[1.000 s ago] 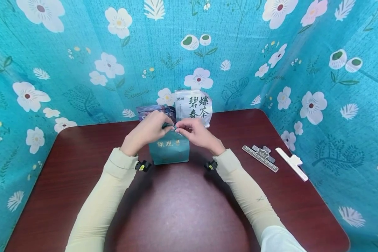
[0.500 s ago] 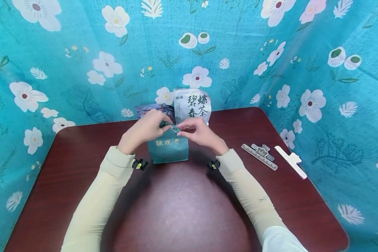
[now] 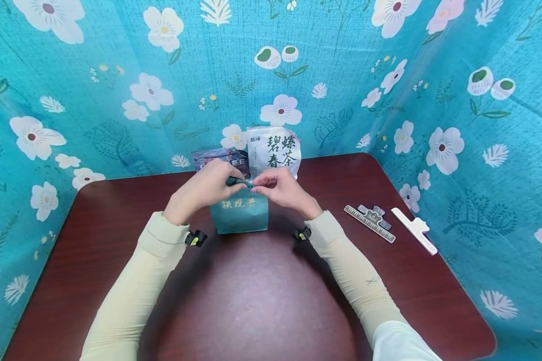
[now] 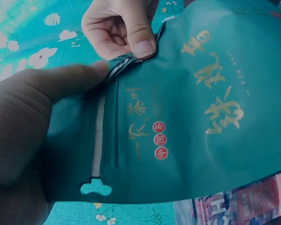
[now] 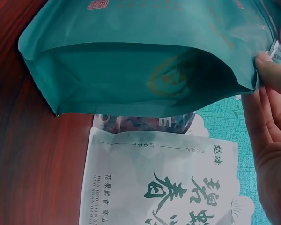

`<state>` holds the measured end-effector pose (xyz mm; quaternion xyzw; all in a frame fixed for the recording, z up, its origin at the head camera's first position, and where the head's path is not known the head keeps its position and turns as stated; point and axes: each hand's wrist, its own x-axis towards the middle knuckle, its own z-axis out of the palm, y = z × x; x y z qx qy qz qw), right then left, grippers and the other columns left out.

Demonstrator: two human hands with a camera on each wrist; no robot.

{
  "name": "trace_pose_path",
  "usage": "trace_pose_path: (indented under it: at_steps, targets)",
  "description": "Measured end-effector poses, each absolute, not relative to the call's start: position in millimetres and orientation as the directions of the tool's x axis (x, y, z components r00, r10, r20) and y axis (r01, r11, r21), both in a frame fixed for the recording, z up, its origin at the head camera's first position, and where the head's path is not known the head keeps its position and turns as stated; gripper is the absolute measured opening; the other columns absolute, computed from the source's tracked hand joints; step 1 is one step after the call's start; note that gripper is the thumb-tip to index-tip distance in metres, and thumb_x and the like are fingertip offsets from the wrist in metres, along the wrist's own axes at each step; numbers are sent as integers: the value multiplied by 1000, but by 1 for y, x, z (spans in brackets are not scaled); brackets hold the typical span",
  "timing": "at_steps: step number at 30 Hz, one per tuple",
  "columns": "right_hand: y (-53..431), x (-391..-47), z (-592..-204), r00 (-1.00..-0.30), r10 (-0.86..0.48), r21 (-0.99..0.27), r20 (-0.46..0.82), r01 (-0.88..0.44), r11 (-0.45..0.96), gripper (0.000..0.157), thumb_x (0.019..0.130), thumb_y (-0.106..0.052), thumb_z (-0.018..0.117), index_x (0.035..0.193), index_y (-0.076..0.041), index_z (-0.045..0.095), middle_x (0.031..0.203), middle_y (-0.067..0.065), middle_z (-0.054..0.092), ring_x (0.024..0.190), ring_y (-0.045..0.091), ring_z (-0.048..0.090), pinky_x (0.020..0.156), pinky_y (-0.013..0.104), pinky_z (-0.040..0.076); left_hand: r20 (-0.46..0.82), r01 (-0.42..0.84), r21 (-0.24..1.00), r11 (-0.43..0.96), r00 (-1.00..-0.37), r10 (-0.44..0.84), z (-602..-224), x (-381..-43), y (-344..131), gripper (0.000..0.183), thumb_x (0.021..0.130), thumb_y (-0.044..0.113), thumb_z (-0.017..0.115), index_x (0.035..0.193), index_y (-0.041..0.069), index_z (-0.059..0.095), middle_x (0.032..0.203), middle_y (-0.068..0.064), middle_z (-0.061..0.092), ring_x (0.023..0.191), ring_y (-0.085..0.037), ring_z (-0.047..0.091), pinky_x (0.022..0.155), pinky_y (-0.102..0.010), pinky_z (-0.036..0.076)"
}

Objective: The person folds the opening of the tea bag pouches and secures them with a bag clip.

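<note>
A green tea pouch [image 3: 239, 220] with gold characters stands upright at the middle of the table. My left hand [image 3: 203, 188] pinches its top edge on the left, while my right hand [image 3: 283, 191] pinches the top right next to it. The left wrist view shows the pouch [image 4: 178, 117] with a pale strip and a hang hole near the top; its edge is bunched between the two hands. Seen from the right wrist, a folded panel of the pouch [image 5: 112, 79] bears a gold ring emblem, and my right hand [image 5: 274, 117] holds one corner. The left fingers behind the pouch are hidden.
Behind stand a white tea pouch [image 3: 273, 148] with dark characters and a purple printed pouch [image 3: 208, 158]. To the right lie a grey clip [image 3: 370, 220] and a white clip [image 3: 414, 230] near the table edge. A blue floral cloth [image 3: 343, 90] hangs around the table.
Both hands keep their pinch on the pouch's top edge, which has flexed between the fingertips. The whole head view has shifted slightly left; the clips and rear pouches stay put.
</note>
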<state>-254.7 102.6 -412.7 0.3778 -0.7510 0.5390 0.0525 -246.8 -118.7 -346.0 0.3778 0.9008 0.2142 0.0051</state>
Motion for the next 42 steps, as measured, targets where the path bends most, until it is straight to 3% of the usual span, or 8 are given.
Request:
trace_pose_path:
  at_steps: [6, 14, 17, 22, 27, 34, 42]
  targets:
    - [103, -255, -411, -702, -525, -770, 482, -625, 129, 11, 85, 12, 74, 95, 10, 74, 86, 22, 72, 74, 36, 71, 71, 33, 59, 207, 708, 347, 615, -697, 686, -351, -248, -117, 10, 94, 6, 71, 98, 3, 80, 73, -4, 71, 53, -12, 47, 58, -30, 41]
    - [98, -250, -402, -708, -558, -754, 432, -623, 208, 12, 94, 1, 70, 103, 6, 75, 92, 16, 73, 81, 29, 71, 74, 33, 58, 241, 703, 360, 614, -705, 667, -355, -247, -117, 14, 93, 5, 71, 103, 3, 80, 81, -8, 75, 52, -12, 45, 56, -30, 39]
    - [97, -250, -404, -692, -550, -747, 467, -642, 174, 11, 93, 5, 68, 101, 8, 75, 88, 20, 71, 75, 29, 67, 69, 28, 55, 235, 708, 364, 605, -698, 676, -354, -247, -116, 15, 93, 5, 71, 105, 2, 80, 82, -9, 76, 51, -11, 43, 55, -29, 38]
    - [96, -261, -423, -652, -519, -685, 553, -710, 162, 9, 92, 6, 69, 97, 6, 77, 79, 17, 68, 64, 18, 58, 61, 23, 49, 226, 710, 357, 607, -697, 681, -352, -248, -115, 14, 94, 4, 71, 103, 3, 80, 80, -7, 75, 52, -10, 41, 56, -28, 38]
    - [95, -273, -440, -617, -494, -648, 612, -749, 133, 9, 91, 1, 73, 97, 0, 79, 80, 10, 70, 64, 15, 61, 60, 24, 52, 218, 708, 346, 616, -699, 681, -350, -248, -116, 12, 94, 4, 70, 100, 5, 81, 72, -4, 71, 53, -11, 42, 57, -29, 39]
    - [95, -276, -440, -546, -491, -586, 679, -806, 85, 8, 92, -4, 74, 96, -3, 80, 80, 5, 72, 65, 11, 64, 59, 25, 54, 217, 701, 352, 621, -706, 674, -351, -250, -116, 12, 94, 6, 71, 101, 4, 81, 80, -6, 75, 54, -12, 47, 59, -30, 42]
    - [96, -275, -438, -561, -493, -607, 665, -791, 80, 8, 93, -5, 73, 97, -3, 80, 80, 3, 70, 65, 8, 61, 59, 26, 56, 181, 629, 424, 651, -764, 620, -355, -253, -116, 18, 94, 16, 74, 106, 5, 80, 89, -8, 78, 51, -14, 51, 60, -32, 46]
